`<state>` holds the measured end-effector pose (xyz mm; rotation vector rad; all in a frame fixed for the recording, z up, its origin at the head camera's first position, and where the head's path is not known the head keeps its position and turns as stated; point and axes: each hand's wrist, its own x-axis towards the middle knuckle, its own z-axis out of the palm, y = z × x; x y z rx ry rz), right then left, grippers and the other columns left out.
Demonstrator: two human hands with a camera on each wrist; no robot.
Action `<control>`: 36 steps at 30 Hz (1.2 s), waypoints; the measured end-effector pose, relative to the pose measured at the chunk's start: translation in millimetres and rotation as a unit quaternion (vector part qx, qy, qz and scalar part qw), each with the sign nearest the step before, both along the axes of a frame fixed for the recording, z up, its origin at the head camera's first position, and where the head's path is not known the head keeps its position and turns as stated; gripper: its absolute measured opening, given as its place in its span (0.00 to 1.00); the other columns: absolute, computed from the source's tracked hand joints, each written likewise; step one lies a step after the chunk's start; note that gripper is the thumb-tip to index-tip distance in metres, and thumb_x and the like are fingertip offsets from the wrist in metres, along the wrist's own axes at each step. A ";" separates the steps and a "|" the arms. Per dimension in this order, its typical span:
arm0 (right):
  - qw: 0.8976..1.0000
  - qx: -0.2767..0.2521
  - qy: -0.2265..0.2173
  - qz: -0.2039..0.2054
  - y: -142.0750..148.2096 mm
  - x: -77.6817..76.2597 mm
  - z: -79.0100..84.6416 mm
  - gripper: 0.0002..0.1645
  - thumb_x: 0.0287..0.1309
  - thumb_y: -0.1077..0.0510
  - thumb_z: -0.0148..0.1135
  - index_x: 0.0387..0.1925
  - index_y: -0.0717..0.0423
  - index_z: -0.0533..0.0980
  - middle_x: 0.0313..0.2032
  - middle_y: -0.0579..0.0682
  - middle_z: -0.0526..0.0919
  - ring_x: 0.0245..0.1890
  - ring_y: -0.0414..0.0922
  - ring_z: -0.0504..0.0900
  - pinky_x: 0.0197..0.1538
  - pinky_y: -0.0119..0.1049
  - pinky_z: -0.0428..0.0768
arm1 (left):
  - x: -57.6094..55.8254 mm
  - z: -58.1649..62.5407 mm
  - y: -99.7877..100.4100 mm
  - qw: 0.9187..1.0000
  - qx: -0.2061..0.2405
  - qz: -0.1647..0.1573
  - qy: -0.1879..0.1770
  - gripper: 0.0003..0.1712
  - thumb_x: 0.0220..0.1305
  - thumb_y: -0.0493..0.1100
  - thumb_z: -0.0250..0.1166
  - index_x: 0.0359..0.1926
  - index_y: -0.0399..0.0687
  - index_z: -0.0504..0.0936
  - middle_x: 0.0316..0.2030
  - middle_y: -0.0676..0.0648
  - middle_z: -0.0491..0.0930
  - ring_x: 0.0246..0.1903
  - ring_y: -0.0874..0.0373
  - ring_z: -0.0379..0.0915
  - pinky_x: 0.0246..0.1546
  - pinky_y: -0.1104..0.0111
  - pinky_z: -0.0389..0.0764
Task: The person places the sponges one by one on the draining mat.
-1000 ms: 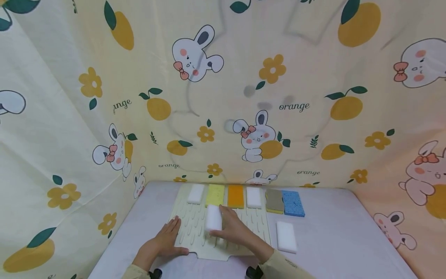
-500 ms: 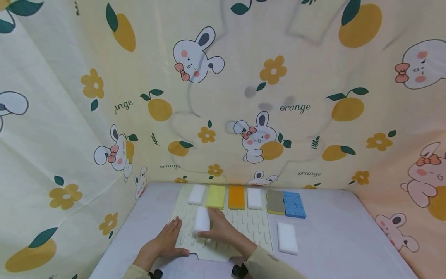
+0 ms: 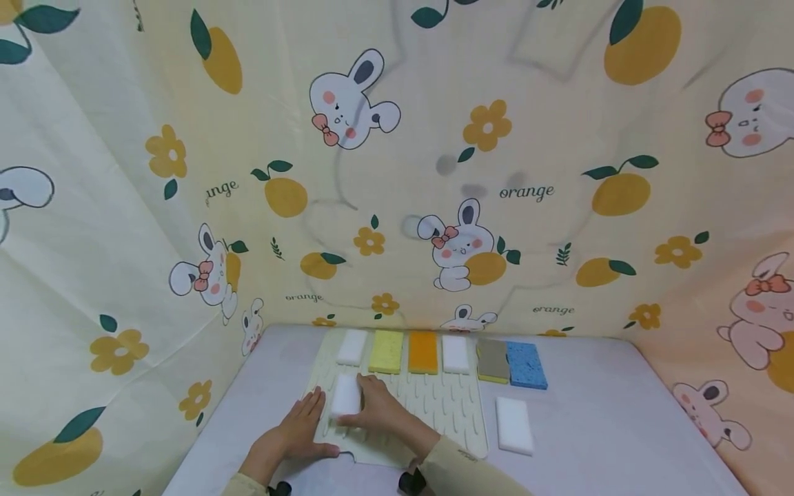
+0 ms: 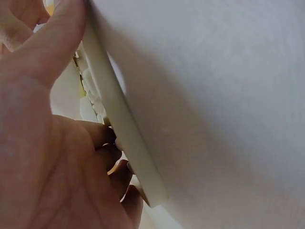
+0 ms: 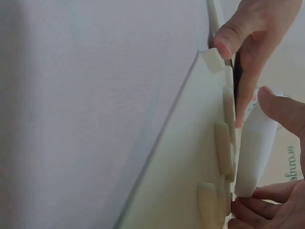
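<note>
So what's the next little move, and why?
Maybe set the white rectangular sponge down: the right grip holds it over a patch of the cream ridged board where no other sponge shows, and the left grip rests at the board's edge.

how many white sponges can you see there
4: a white sponge at the back left of the cream mat, a second between the orange sponge and gray-topped sponge, a third pinched in the right hand, and a fourth on the table right of the mat.

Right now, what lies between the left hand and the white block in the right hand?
In the head view, only a narrow strip of the ridged mat.
</note>
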<state>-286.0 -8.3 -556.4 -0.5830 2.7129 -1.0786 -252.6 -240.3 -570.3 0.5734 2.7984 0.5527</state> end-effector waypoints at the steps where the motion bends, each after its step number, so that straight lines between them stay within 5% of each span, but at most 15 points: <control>1: 1.000 0.004 0.002 -0.002 -0.4 0.2 -0.7 0.65 0.52 0.34 0.84 0.79 0.64 0.65 0.73 0.63 0.72 0.68 0.55 0.74 0.72 0.55 0.78 | -0.5 -1.8 -0.3 1.000 -0.002 0.001 -0.001 0.78 0.55 0.80 0.72 0.80 0.21 0.52 0.81 0.22 0.48 0.81 0.26 0.44 0.80 0.34 0.49; 11: 0.999 0.038 0.026 -0.006 -1.4 1.7 -5.5 0.67 0.48 0.30 0.84 0.78 0.61 0.66 0.71 0.61 0.74 0.66 0.53 0.75 0.71 0.52 0.79 | 5.8 14.7 8.9 0.998 -0.048 0.024 -0.030 0.72 0.58 0.71 0.77 0.80 0.23 0.54 0.82 0.24 0.49 0.82 0.28 0.44 0.82 0.38 0.50; 23: 0.998 0.054 0.033 -0.002 2.9 -0.9 -5.4 0.72 0.45 0.26 0.83 0.79 0.62 0.65 0.75 0.62 0.72 0.72 0.56 0.73 0.74 0.54 0.76 | 7.8 12.1 11.7 0.998 -0.054 0.024 -0.016 0.70 0.58 0.68 0.78 0.80 0.23 0.55 0.81 0.24 0.50 0.82 0.30 0.46 0.82 0.40 0.52; 36: 0.999 -0.026 0.002 0.034 21.9 -1.7 -6.4 0.65 0.57 0.35 0.81 0.81 0.65 0.60 0.77 0.63 0.67 0.78 0.59 0.66 0.78 0.58 0.70 | 5.1 14.7 13.5 0.997 -0.061 0.039 -0.025 0.71 0.58 0.70 0.78 0.81 0.25 0.54 0.82 0.26 0.50 0.82 0.31 0.45 0.83 0.41 0.51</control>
